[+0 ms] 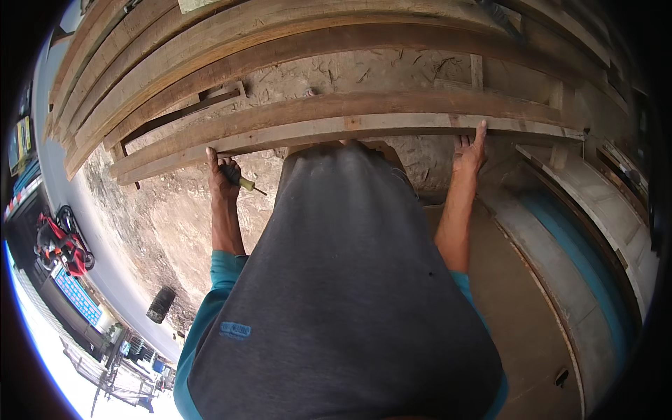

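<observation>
A long pale wooden plank point(315, 128) runs crosswise before me, beside a browner plank point(315, 106) on its far side. My left hand point(221, 175) is closed around a screwdriver point(245, 183) with a black and yellowish handle, its shaft pointing right. The thumb of that hand rests against the near edge of the pale plank. Toward the plank's right end, my right hand point(468, 152) grips its edge, thumb up on the face and fingers partly hidden at the underside. Behind my torso, the plank's middle stays visible.
More long boards point(231, 42) lie beyond, over dusty ground strewn with wood scraps. At right are a grey slab with a blue strip point(574, 259) and pale boards point(595, 189). On the left, a dark cylinder point(162, 304) lies by the road, and a red motorcycle point(63, 241) stands farther off.
</observation>
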The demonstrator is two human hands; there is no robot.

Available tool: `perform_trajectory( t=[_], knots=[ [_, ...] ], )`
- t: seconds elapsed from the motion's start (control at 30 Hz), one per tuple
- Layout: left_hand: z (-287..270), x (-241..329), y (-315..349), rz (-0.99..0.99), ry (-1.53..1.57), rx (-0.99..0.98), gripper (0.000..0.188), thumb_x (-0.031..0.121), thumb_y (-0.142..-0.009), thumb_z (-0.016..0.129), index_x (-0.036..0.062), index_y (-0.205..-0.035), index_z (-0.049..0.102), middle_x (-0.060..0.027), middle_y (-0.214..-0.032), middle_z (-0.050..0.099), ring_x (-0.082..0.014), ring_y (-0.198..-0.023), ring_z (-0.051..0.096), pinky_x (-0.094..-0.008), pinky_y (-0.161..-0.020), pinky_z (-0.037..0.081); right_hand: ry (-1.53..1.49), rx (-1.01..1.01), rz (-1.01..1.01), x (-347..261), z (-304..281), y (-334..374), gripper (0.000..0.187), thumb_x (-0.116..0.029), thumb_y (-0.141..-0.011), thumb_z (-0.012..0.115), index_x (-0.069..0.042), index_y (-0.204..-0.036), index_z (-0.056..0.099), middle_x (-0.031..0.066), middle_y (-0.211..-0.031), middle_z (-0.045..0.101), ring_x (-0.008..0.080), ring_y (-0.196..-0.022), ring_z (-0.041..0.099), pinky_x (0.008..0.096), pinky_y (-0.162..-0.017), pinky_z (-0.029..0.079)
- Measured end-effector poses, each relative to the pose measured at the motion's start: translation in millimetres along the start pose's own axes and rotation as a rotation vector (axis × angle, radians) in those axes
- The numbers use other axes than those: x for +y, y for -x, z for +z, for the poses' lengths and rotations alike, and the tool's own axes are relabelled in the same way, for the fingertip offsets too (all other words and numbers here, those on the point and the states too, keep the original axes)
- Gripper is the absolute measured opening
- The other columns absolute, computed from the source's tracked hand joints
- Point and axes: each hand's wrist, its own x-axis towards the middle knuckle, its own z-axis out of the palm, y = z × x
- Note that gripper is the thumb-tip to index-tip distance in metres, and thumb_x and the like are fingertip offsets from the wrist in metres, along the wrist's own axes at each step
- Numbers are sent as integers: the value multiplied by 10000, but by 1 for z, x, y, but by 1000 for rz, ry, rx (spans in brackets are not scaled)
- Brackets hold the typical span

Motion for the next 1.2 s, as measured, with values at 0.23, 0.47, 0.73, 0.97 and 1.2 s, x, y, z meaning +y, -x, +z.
perform_trajectory(
  t=[0.23, 0.47, 0.73, 0.97, 1.2],
  knots=[
    [-13, 2, 4, 48, -109, 32, 412, 502, -881, 755, 182, -776, 518, 61, -586, 419, -84, -468, 403, -224, -448, 366, -56, 10, 41, -2, -7, 7, 810, -415, -920, 733, 8, -1496, 350, 201, -1444, 462, 380, -1316, 493, 523, -1127, 420],
    [-7, 3, 6, 30, -203, 282, 470, 500, -831, 807, 185, -697, 486, 44, -506, 334, -102, -395, 340, -247, -408, 319, 173, 31, 47, 5, -29, 17, 878, -521, -891, 742, 11, -1490, 380, 177, -1413, 511, 331, -1204, 601, 464, -1015, 501],
    [9, 10, 25, -42, -490, 229, 577, 570, -847, 765, 12, -907, 633, -52, -663, 589, -127, -503, 518, -269, -485, 451, 1016, 363, -245, -19, -1, 32, 825, -478, -825, 818, 37, -1365, 466, 194, -1287, 560, 318, -1171, 583, 438, -980, 484],
    [95, 37, 49, 382, -1524, -65, 553, 460, -848, 788, 15, -1141, 640, -132, -914, 696, -236, -709, 653, -371, -638, 538, 1592, -450, -877, -33, 96, 64, 617, -293, -825, 812, -65, -1328, 537, 190, -1323, 548, 386, -1249, 519, 506, -1013, 436],
    [122, 58, 0, 782, -1910, -265, 597, 343, -728, 877, 63, -1143, 553, -178, -1124, 547, -385, -1017, 607, -480, -804, 521, 1806, -965, -879, -27, 127, 37, 666, -193, -822, 792, -90, -1411, 499, 171, -1418, 518, 390, -1309, 486, 560, -1115, 366]
  ],
)
